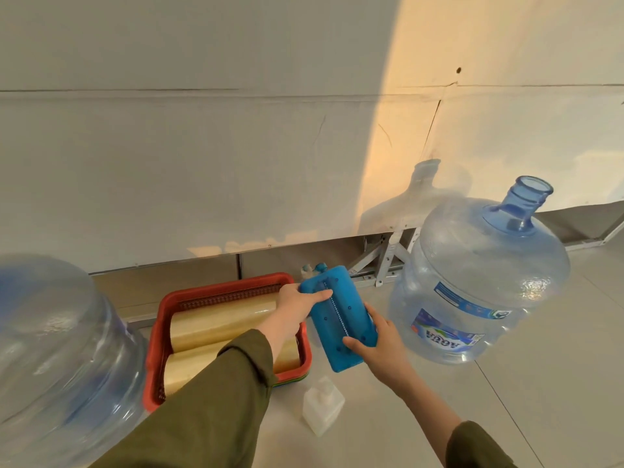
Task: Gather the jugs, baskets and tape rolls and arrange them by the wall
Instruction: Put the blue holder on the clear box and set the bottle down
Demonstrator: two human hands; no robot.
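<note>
You hold blue flat pack (pixel 337 315) two-handed, likely for steering: left hand (pixel 297 307) fingers curled over far end, right hand (pixel 378 342) clamped on near side. Red basket (pixel 162 319) with tape rolls (pixel 219 322) at wall (pixel 202 163), left jug (pixel 57 349) beside. Open floor between basket rim and right jug (pixel 472 282); white bottle (pixel 322 405) lies under pack's near end.

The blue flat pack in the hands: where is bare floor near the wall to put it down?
Bare floor lies right of the right jug, and in front of it, beside the white bottle. Between red basket and that jug it is crowded.
</note>
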